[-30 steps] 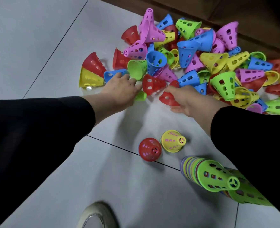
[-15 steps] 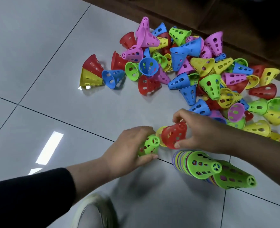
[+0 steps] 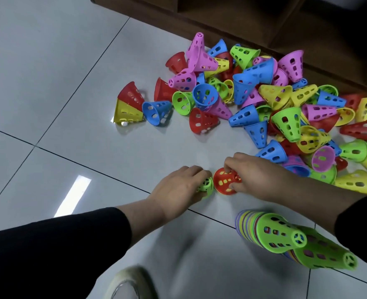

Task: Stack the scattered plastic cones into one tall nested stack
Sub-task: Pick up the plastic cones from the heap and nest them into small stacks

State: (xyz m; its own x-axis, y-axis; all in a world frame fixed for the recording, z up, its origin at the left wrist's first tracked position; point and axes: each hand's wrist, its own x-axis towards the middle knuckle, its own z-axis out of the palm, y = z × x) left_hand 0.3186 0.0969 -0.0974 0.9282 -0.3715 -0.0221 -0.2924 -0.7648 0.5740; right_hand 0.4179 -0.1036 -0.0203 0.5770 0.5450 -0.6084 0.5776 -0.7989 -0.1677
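A big heap of perforated plastic cones (image 3: pixel 264 100) in red, yellow, blue, green and pink lies on the tiled floor at the upper right. My left hand (image 3: pixel 178 186) grips a small green cone (image 3: pixel 206 186) low on the floor. Right beside it, my right hand (image 3: pixel 258 178) pinches a red cone (image 3: pixel 225 181) by its narrow top; yellow shows through the red cone's holes. Two tall nested stacks topped with green cones (image 3: pixel 279 231) (image 3: pixel 327 253) stand at the lower right, close to my right forearm.
A dark wooden cabinet base (image 3: pixel 253 20) runs along the back behind the heap. A nested red and yellow pair (image 3: pixel 128 106) and a blue cone (image 3: pixel 156 112) lie at the heap's left edge. My shoe (image 3: pixel 128 283) shows at the bottom.
Both hands drew back from the heap toward me, the left with the green cone and the right with the red one. The red cone has come down over the yellow one.
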